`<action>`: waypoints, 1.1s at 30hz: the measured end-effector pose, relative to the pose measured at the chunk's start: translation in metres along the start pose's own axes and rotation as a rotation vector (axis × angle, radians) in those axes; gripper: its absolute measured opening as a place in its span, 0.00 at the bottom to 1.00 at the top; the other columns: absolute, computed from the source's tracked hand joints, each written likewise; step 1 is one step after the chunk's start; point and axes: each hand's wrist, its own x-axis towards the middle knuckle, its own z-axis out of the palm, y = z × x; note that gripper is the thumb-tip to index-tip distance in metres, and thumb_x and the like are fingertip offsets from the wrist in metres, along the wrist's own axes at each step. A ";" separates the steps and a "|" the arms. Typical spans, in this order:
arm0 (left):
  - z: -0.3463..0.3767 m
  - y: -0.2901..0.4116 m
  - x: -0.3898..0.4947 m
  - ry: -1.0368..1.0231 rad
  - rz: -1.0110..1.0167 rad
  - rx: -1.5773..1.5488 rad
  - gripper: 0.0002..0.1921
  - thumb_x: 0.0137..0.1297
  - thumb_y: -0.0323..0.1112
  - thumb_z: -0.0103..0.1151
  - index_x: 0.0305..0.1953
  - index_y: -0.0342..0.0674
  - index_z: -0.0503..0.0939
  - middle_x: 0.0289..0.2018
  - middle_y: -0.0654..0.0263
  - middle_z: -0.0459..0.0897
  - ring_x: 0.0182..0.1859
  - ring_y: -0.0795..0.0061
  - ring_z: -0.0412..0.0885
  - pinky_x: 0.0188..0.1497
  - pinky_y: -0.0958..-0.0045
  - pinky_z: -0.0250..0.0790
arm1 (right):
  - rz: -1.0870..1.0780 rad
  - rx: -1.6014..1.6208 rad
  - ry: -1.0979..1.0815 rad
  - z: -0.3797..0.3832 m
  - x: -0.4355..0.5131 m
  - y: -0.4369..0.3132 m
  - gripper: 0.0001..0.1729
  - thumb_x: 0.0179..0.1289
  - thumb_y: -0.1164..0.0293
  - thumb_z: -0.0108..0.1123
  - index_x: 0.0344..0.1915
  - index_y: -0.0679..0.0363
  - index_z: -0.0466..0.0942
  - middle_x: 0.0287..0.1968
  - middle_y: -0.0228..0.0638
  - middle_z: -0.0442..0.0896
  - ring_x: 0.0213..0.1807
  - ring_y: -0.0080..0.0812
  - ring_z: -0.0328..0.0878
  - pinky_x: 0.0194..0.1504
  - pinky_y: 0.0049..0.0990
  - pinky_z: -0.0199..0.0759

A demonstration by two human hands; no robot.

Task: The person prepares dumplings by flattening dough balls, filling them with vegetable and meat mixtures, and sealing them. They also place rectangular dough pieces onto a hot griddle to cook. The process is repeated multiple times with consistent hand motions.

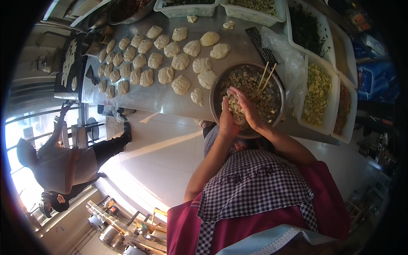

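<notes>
Over a steel bowl (pixel 281 92) of chopped filling (pixel 266 105), my two hands face each other with fingers angled up. My left hand (pixel 228 119) and my right hand (pixel 248 108) cup a filled dough piece (pixel 239 121), its pale edge showing low between the palms. Chopped light green and white filling shows on it; my fingers and palms hide the rest. A pair of chopsticks (pixel 267 76) stands slanted in the bowl, right of my hands. Left of the bowl, several rows of pale dough pieces (pixel 180 84) lie on the steel table (pixel 153 103).
White tubs of chopped greens (pixel 304 28), yellowish filling (pixel 317 95) and reddish filling (pixel 343 108) line the right side. A clear plastic bag (pixel 287 60) and black slotted strip (pixel 259 46) lie beyond the bowl. At far left, another person (pixel 67 162) reaches toward a griddle (pixel 68 70).
</notes>
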 end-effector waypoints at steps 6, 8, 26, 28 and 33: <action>-0.003 0.004 0.000 0.027 -0.088 -0.023 0.26 0.76 0.57 0.41 0.62 0.45 0.70 0.58 0.64 0.78 0.60 0.66 0.75 0.64 0.62 0.66 | -0.026 -0.101 -0.074 -0.018 -0.001 -0.012 0.22 0.77 0.63 0.43 0.64 0.61 0.71 0.63 0.42 0.75 0.65 0.35 0.71 0.65 0.30 0.64; -0.005 0.006 0.000 -0.003 -0.105 -0.038 0.26 0.76 0.56 0.41 0.62 0.44 0.71 0.58 0.64 0.78 0.60 0.66 0.76 0.64 0.62 0.67 | -0.141 -0.313 -0.093 -0.017 -0.005 -0.018 0.20 0.74 0.70 0.48 0.62 0.60 0.72 0.61 0.41 0.77 0.63 0.36 0.74 0.61 0.30 0.69; 0.004 0.012 -0.008 -0.040 -0.189 0.023 0.26 0.74 0.56 0.45 0.59 0.40 0.72 0.54 0.59 0.80 0.56 0.63 0.78 0.62 0.59 0.70 | 0.124 -0.030 -0.101 -0.042 0.018 -0.029 0.20 0.77 0.63 0.45 0.52 0.64 0.80 0.49 0.41 0.85 0.53 0.30 0.80 0.52 0.24 0.75; 0.000 0.011 -0.006 -0.023 -0.191 -0.017 0.25 0.74 0.56 0.45 0.58 0.40 0.73 0.54 0.59 0.80 0.56 0.63 0.79 0.62 0.59 0.70 | 0.085 -0.226 -0.167 -0.041 0.011 -0.033 0.20 0.76 0.63 0.46 0.51 0.66 0.80 0.51 0.42 0.85 0.55 0.30 0.80 0.54 0.26 0.74; -0.010 0.010 0.003 -0.054 -0.143 -0.091 0.24 0.74 0.54 0.44 0.56 0.40 0.74 0.53 0.60 0.81 0.55 0.64 0.79 0.62 0.61 0.70 | -0.541 -0.751 -0.120 -0.019 -0.014 -0.038 0.16 0.67 0.74 0.56 0.53 0.67 0.78 0.56 0.46 0.81 0.61 0.41 0.77 0.60 0.34 0.73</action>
